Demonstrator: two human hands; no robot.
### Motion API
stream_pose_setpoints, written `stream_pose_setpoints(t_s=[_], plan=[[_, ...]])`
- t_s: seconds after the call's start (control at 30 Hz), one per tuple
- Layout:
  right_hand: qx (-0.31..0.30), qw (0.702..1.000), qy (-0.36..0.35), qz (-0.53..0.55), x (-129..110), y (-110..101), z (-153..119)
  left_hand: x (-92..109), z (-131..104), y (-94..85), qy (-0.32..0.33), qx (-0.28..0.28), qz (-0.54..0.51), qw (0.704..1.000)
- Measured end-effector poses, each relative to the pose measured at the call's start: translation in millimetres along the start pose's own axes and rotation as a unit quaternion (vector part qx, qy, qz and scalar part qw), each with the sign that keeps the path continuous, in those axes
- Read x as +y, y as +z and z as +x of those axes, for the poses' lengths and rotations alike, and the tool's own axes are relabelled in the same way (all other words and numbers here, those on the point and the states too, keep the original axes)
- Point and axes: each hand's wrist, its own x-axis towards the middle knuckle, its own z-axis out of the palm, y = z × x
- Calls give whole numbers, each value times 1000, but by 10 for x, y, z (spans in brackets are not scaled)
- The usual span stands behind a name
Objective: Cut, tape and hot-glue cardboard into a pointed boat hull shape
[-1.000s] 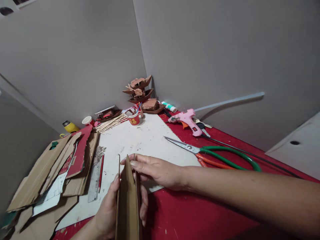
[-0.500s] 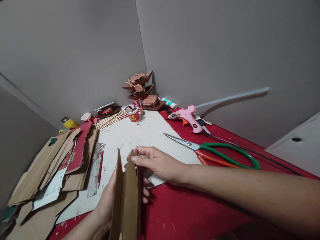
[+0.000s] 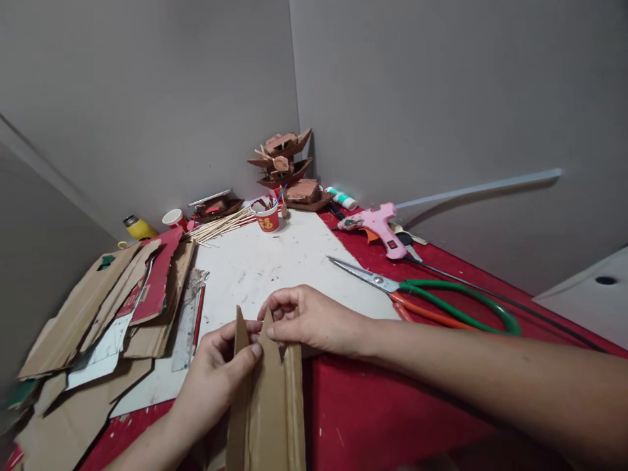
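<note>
Item: folded cardboard strip (image 3: pixel 271 412), brown, lengthwise creases, panels tapering to points at the far end; V-shaped notch between middle and right panels.
Orientation: long axis runs away from the wearer, almost straight up the view; points face the wall corner, near end cut off by the bottom edge of the picture.
Location: between the two hands, in front of the wearer, over the near side of the work surface; contact with the surface cannot be told.
Grip, right hand (image 3: pixel 318 322): pinching the middle panel's tip, thumb on the near face, forefinger behind.
Grip, left hand (image 3: pixel 218 374): grasping the strip just below its left point, thumb across the front, fingertips behind.
Beneath and beyond: white board (image 3: pixel 230 278), specked with scraps, on a red tabletop (image 3: pixel 383 409).
Right of the hands: scissors (image 3: pixel 392 285), one green and one orange handle, blades pointing far left. Farther back, a pink glue gun (image 3: pixel 380 227) with a long translucent glue stick (image 3: pixel 483 188) out of its rear.
Left of the hands: clear ruler (image 3: pixel 184 337), red pencil (image 3: pixel 199 314) beside it; then a pile of cardboard offcuts (image 3: pixel 83 327), including one red sheet (image 3: pixel 156 291).
Far side: red paper cup (image 3: pixel 267 221) with gold character; thin wooden sticks (image 3: pixel 220 227); stacked brown model boats (image 3: pixel 283 171) in the corner; yellow bottle (image 3: pixel 140 229) at far left.
</note>
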Motion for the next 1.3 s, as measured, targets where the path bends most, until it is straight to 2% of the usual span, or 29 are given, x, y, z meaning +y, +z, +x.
stream_pose_setpoints(t_s=[0.17, 0.23, 0.3, 0.4, 0.57, 0.73, 0.93, 1.1, 1.3], plan=[[-3, 1000, 12, -11, -1, -36, 29, -14, -2, -35, -79, -86, -21, 993], [11, 1000, 18, 9, -19, -38, 18, -22, -11, -35, -77, -79, -33, 993], [24, 999, 35, 31, -34, -25, -10, -33, -12, -27, -51, -45, -41, 997], [12, 997, 58, 44, -21, 8, -55, -53, 1, -15, -19, -9, -51, 998], [15, 999, 47, -12, 37, 31, -83, -81, -2, 7, -45, -51, -62, 996], [-1, 997, 74, 26, 13, 33, -72, -131, -34, 63, -68, -93, -83, 990], [-22, 999, 46, -20, -1, 28, -69, -219, -14, 96, -78, -97, -117, 985], [-44, 997, 34, -44, -21, 19, -79, -213, -22, 108, -76, -101, -131, 983], [-31, 995, 2, -91, -59, 26, -102, -189, -38, 107, -81, -102, -126, 983]])
